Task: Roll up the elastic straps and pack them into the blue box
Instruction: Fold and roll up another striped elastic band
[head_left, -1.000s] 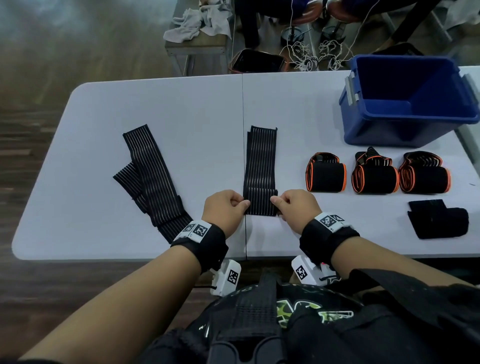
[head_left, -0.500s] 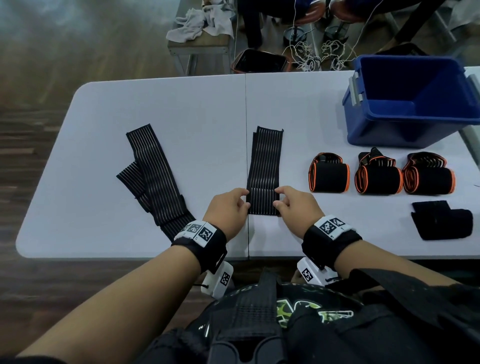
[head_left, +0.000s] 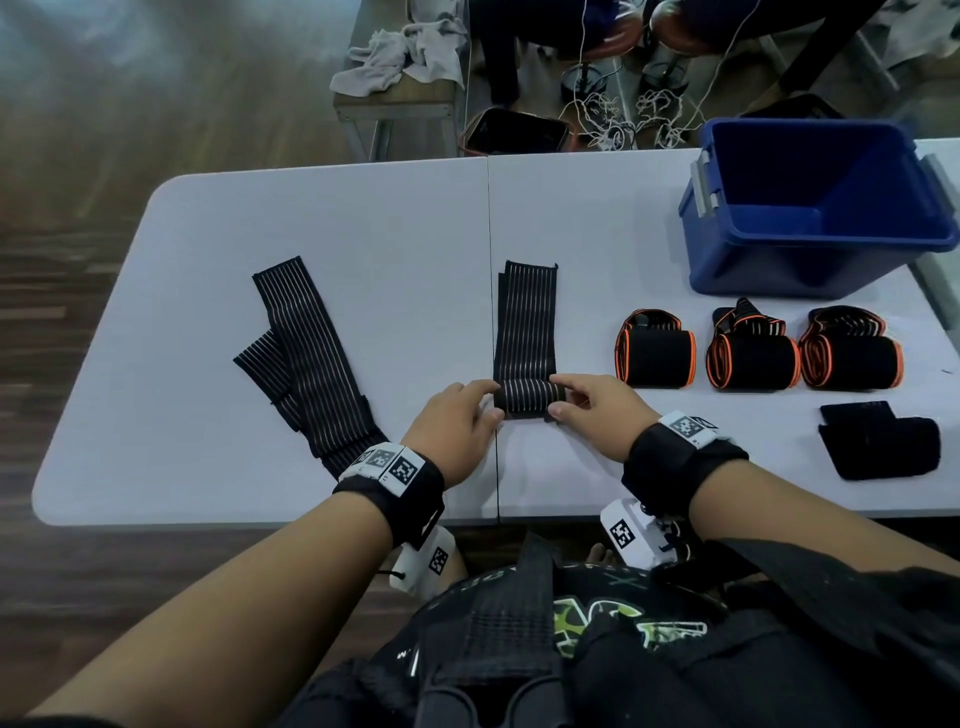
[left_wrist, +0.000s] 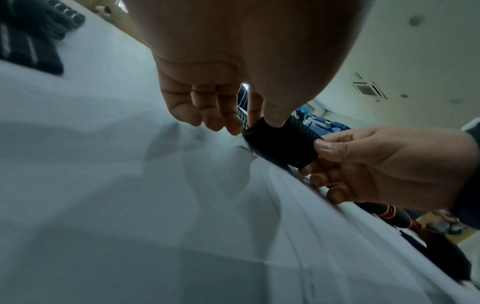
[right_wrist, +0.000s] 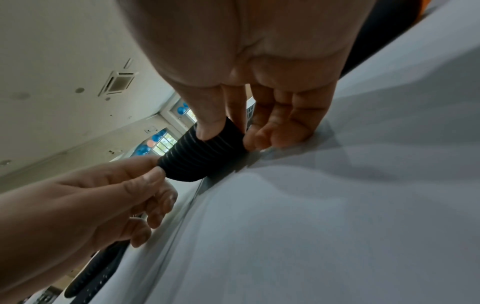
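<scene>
A black elastic strap with thin pale stripes (head_left: 525, 322) lies lengthwise at the table's middle, its near end wound into a small roll (head_left: 527, 397). My left hand (head_left: 496, 399) pinches the roll's left end and my right hand (head_left: 555, 397) pinches its right end, thumbs toward me. The left wrist view shows the roll (left_wrist: 280, 142) between left thumb and fingers (left_wrist: 263, 123). In the right wrist view the right hand (right_wrist: 226, 131) pinches the same roll (right_wrist: 202, 156). The blue box (head_left: 810, 260) stands open at the far right with nothing visible inside.
A second unrolled striped strap (head_left: 306, 358) lies to the left on the white table (head_left: 208, 312). Three rolled straps with orange edges (head_left: 752, 361) sit in a row before the box. A black folded strap (head_left: 880, 447) lies at the near right.
Both hands have turned the strap's near end over and moved away from me. The flat end is now a small roll and the flat length is shorter.
</scene>
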